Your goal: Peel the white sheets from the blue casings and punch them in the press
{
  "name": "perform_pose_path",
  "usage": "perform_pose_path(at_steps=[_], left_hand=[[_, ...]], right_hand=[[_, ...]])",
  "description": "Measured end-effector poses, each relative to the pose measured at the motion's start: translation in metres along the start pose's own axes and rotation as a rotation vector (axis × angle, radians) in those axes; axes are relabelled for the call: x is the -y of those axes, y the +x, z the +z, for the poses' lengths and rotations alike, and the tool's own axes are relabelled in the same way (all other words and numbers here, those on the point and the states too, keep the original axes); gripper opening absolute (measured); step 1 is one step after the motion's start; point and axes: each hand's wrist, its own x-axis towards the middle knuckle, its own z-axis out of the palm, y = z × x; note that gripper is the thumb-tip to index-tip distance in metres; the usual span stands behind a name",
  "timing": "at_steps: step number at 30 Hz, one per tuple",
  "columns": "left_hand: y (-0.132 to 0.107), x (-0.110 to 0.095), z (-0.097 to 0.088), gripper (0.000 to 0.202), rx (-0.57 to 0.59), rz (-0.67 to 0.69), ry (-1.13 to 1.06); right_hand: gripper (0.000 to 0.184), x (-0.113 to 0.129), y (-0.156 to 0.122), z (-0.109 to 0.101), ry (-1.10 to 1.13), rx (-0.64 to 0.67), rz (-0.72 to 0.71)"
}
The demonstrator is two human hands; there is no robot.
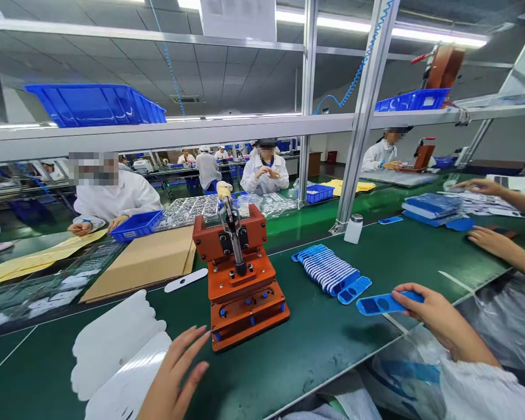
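My right hand (440, 315) pinches one end of a flat blue strip (376, 305), rounded at the ends, with a dark rectangle and a round spot on it. Beyond it lies a fanned row of similar blue-and-white strips (328, 268) on the green worktable (315, 356). My left hand (177, 367), fingers spread and holding nothing, is by the lower left corner of an orange-brown clamp fixture (245, 291). The fixture has a metal toggle lever (233, 233) and blue pins. Left of that hand, white rounded sheets (114, 344) lie overlapping, partly hidden by it.
A white strip (186, 280) and cardboard (140, 262) lie left of the fixture. A small white bottle (353, 229) stands by the metal post (361, 116). At right, a co-worker's hands (492, 242) are near stacked blue sheets (433, 207). Other workers sit across the bench.
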Motion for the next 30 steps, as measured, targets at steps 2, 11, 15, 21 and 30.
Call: perform_pose_path(at_steps=[2,11,15,21,30], left_hand=[[-0.001,-0.044,0.003,0.049,0.165,0.01,-0.155],[0.01,-0.104,0.056,0.055,0.162,0.149,-0.938],[0.006,-0.101,0.051,0.046,0.116,-0.027,-1.126],[-0.003,-0.113,0.025,0.04,0.169,-0.033,-0.863],[-0.011,-0.102,0.011,0.042,0.412,-0.108,-1.28]], right_hand=[[0.046,0.035,-0.03,0.019,0.335,0.119,0.034],[0.032,0.098,-0.122,0.175,0.651,0.749,-0.114],[0.018,0.111,-0.11,0.169,0.297,0.656,-0.584],[0.019,0.161,-0.116,0.175,0.173,0.453,-0.972],[0.016,0.14,-0.13,0.205,0.358,0.326,-0.906]])
